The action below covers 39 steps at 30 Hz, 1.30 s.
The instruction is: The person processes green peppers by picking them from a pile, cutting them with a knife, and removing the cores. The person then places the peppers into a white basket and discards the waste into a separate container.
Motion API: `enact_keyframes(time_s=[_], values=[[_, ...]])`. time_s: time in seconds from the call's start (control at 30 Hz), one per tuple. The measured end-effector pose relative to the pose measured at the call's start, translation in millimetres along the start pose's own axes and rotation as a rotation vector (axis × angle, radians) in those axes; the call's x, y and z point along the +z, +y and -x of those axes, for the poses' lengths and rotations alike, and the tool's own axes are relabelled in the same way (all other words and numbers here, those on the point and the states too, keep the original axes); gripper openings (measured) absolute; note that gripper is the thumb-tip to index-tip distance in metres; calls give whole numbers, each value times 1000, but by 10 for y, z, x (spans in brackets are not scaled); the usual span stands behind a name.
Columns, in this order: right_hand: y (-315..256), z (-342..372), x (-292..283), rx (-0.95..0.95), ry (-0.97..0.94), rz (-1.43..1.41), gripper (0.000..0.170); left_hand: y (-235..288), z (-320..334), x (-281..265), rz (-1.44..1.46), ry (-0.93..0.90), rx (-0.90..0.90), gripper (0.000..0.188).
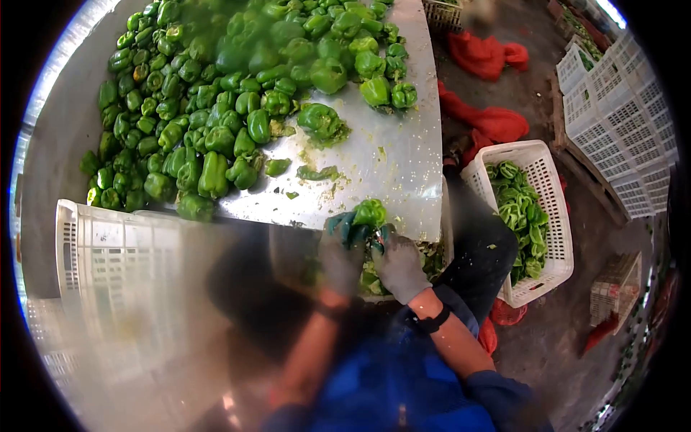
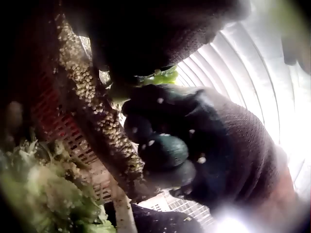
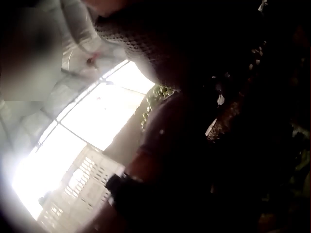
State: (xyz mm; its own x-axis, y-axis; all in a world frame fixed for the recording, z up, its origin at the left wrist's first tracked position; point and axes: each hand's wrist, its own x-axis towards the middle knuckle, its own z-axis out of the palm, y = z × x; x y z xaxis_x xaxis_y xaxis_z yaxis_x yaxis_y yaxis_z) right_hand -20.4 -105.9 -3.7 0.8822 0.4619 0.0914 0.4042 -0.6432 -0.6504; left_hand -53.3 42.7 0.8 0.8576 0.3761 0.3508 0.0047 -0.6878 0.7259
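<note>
Both hands wear grey gloves with dark green fingers and meet over the metal table's point(image 1: 403, 165) front edge. A green bell pepper point(image 1: 370, 212) sits at their fingertips; my left hand point(image 1: 342, 255) grips it from the left. My right hand point(image 1: 400, 265) is close against its lower right side, with a small shiny thing at the fingers, mostly hidden. In the left wrist view, a gloved hand point(image 2: 194, 141) has its fingers curled, with pale seeds stuck to the glove. The right wrist view is mostly too dark to show the fingers.
Many green peppers point(image 1: 214, 175) are heaped on the table, with torn scraps and seeds near its edge. Pepper scraps point(image 1: 371, 281) lie below my hands. A white crate point(image 1: 560, 216) of green pieces stands right; another white crate point(image 1: 137, 237) stands left. Seeds coat an edge point(image 2: 82, 82).
</note>
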Motion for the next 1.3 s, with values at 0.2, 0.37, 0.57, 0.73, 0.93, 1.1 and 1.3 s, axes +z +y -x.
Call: enact_keyframes(time_s=[0.2,0.37,0.57,0.73,0.93,1.1,1.3], values=[[-144,-27,47,-22,58,50,27,330,-66,-134,-38,55,-102,51],[-142,-44,121,59,40,45,22,210,-152,-98,-55,38,-103,58],[69,-36,139,38,38,-7,22,-143,-171,-49,301,-29,-320,46],[100,-171,-153,450,-273,-872,23,-63,-31,-160,867,146,-637,36],[255,-254,-113,437,-95,-965,27,-234,206,-152,988,89,-569,43],[69,-216,-176,120,213,-244,34,-6,212,-255,931,82,-535,48],[124,-415,-167,516,30,-779,31,-69,231,-79,712,123,-457,44]])
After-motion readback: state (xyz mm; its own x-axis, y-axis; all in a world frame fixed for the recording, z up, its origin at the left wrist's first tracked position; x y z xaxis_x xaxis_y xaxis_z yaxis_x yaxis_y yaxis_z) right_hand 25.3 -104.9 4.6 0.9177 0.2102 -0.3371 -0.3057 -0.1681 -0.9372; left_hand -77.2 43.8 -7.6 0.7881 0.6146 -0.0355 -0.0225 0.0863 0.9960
